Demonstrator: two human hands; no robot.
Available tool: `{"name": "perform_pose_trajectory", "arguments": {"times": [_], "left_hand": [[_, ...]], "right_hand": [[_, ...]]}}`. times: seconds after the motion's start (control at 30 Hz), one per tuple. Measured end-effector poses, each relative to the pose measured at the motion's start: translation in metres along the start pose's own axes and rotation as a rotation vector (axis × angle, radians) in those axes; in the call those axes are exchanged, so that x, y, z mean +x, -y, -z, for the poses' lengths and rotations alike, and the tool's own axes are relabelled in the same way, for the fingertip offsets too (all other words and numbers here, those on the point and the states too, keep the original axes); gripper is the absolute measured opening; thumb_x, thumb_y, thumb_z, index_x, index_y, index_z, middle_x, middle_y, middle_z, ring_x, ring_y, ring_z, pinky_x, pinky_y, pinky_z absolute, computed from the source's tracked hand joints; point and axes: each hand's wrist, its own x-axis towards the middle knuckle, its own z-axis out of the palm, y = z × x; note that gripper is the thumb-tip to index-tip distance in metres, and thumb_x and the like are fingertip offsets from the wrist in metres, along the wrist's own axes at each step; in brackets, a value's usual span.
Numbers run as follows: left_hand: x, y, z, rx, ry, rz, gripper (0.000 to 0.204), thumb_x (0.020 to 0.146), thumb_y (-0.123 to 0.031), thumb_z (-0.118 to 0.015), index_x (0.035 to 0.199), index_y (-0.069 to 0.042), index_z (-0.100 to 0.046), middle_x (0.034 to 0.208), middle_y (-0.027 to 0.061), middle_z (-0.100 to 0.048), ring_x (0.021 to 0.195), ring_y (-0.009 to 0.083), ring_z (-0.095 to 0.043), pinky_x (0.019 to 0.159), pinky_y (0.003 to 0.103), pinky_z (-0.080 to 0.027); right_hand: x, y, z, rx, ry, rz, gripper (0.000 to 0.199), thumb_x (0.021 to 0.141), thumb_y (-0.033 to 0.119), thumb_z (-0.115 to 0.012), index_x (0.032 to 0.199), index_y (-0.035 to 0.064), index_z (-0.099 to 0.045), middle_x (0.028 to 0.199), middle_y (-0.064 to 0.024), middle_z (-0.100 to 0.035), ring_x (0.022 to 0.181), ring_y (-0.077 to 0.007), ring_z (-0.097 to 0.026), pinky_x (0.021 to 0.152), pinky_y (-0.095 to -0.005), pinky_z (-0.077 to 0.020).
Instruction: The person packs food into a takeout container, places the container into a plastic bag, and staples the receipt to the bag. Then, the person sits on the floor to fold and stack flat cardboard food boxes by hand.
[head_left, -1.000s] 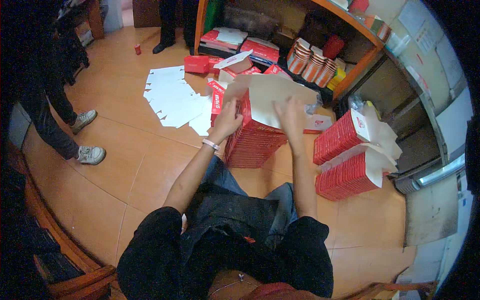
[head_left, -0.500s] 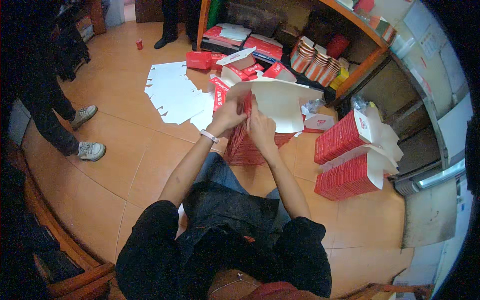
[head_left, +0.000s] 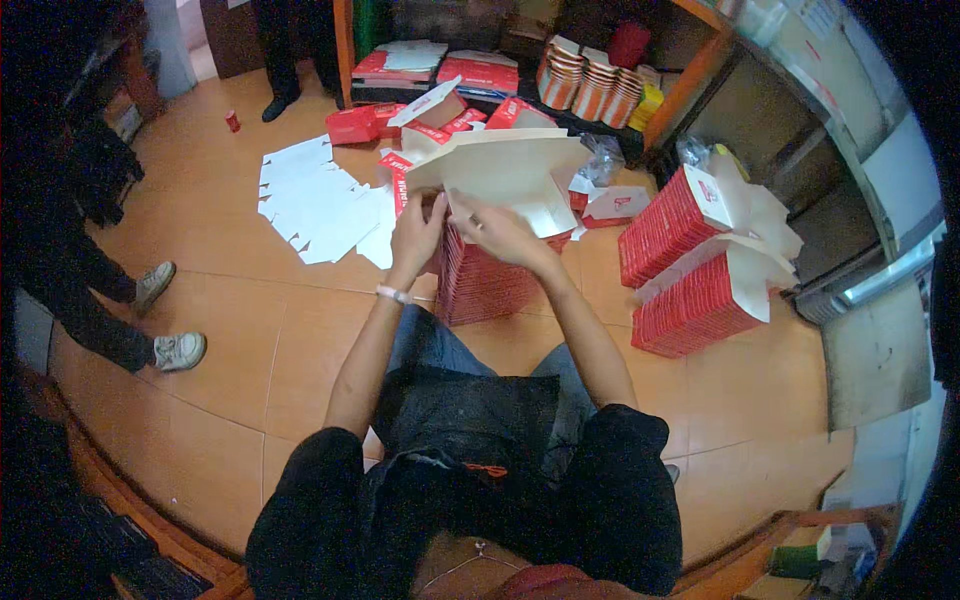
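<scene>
A paper food carton, white inside and red outside, sits with its lid flap raised on a tall stack of nested red cartons between my knees. My left hand is closed at the carton's near left corner, fingers bent against its edge. From the right, my right hand reaches to the same corner, its fingers curled on the near wall. The fingertips of both hands nearly meet there, and the folded edge between them is partly hidden.
Flat white carton blanks lie left of the stack, with loose red cartons behind. Two nested carton stacks stand at right. A shelf holds striped paper cups. Another person's shoe is at left.
The view has shifted a little. My right hand has turned from pointing up to reaching leftward, and the red edge raised between my hands no longer shows.
</scene>
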Motion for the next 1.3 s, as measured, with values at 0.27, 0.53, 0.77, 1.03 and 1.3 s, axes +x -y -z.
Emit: {"name": "perform_pose_trajectory", "arguments": {"times": [0.27, 0.53, 0.77, 1.03, 1.3], "left_hand": [[-0.023, -0.009, -0.015, 0.102, 0.197, -0.231, 0.051, 0.073, -0.019, -0.055, 0.118, -0.006, -0.037, 0.108, 0.0172, -0.039, 0.092, 0.0288, -0.046, 0.078, 0.036, -0.040], [-0.034, -0.014, -0.013, 0.085, 0.236, -0.198, 0.045, 0.075, -0.011, -0.054, 0.116, -0.003, -0.038, 0.106, 0.0160, -0.038, 0.072, 0.0209, -0.045, 0.061, 0.031, -0.040], [-0.034, -0.014, -0.023, 0.043, 0.210, -0.183, 0.044, 0.076, -0.009, -0.052, 0.118, -0.004, -0.038, 0.113, 0.0166, -0.034, 0.109, 0.0296, -0.033, 0.094, 0.035, -0.026], [-0.036, -0.015, -0.019, -0.001, 0.223, -0.058, 0.046, 0.074, -0.012, -0.054, 0.117, -0.007, -0.039, 0.110, 0.0171, -0.035, 0.106, 0.0318, -0.038, 0.090, 0.039, -0.033], [-0.035, -0.017, -0.002, 0.100, 0.118, -0.203, 0.034, 0.075, -0.023, -0.059, 0.105, -0.012, -0.047, 0.111, 0.0181, -0.036, 0.102, 0.0329, -0.042, 0.086, 0.040, -0.036]], "right_hand": [[-0.012, -0.100, 0.047, -0.182, -0.417, -0.195, 0.026, 0.075, 0.014, -0.050, 0.098, 0.0056, -0.058, 0.095, -0.0205, -0.055, 0.082, -0.0353, -0.056, 0.071, -0.0433, -0.0464], [-0.017, -0.160, 0.023, 0.217, -0.586, 0.061, 0.018, 0.079, 0.017, -0.052, 0.091, 0.0053, -0.059, 0.078, -0.0145, -0.059, 0.064, -0.0291, -0.057, 0.061, -0.0349, -0.0461], [-0.030, -0.283, -0.048, 0.063, -0.641, -0.375, 0.034, 0.071, 0.000, -0.049, 0.105, 0.0027, -0.050, 0.089, -0.0156, -0.054, 0.092, -0.0259, -0.052, 0.079, -0.0367, -0.0418], [0.052, -0.334, -0.073, -0.541, -0.321, -0.169, 0.037, 0.076, 0.016, -0.048, 0.111, 0.0069, -0.048, 0.107, -0.0128, -0.051, 0.096, -0.0291, -0.050, 0.078, -0.0476, -0.0390], [0.020, -0.293, -0.048, -0.382, -0.484, -0.272, 0.035, 0.079, 0.019, -0.050, 0.110, 0.0059, -0.048, 0.103, -0.0131, -0.053, 0.093, -0.0284, -0.051, 0.076, -0.0449, -0.0404]]}}
